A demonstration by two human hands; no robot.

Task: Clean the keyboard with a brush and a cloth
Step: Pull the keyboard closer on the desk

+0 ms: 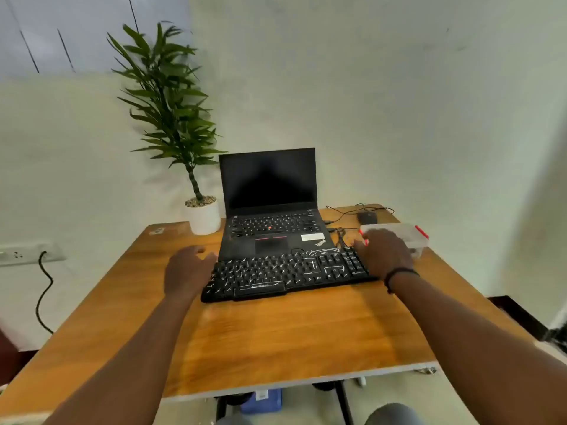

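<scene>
Fingers of both hands are loosely spread and nothing is held; the keyboard (287, 273) lies between them, long axis left to right, before the laptop (271, 207). Left hand (187, 273) is placed at its left end, right hand (383, 256) at its right end, just before a clear plastic box (411, 237). Neither brush nor cloth is seen.

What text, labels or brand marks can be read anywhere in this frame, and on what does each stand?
"ThinkPad": on the laptop palm rest, lower right corner, slanted.
White sticker on the laptop palm rest: too small to read.
Print on the keyboard front edge and its key legends: blurred, unreadable.
Label on the table far left corner: unreadable.
</scene>
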